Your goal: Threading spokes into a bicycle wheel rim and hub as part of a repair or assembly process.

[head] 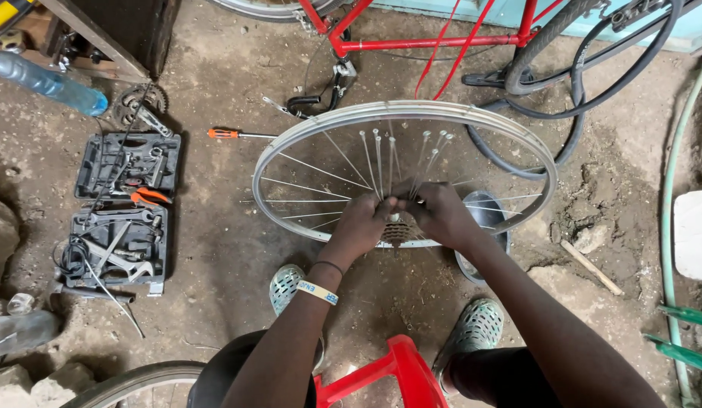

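Head view: both hands (404, 215) grip wheel hub (396, 230).

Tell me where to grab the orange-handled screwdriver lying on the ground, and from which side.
Take the screwdriver by its orange handle, coming from the left, the toolbox side. It lies flat with the handle pointing left on bare dirt, while the thin shaft points right toward the wheel rim, where spokes and both hands probably crowd the approach.

Place: informal bicycle repair workshop
Floor: bare packed dirt floor (215, 249)
Tools: open tool case (124, 211), screwdriver (234, 134)
Bike parts: spoked wheel rim (404, 113), red bicycle frame (426, 41), loose tyres (562, 68)
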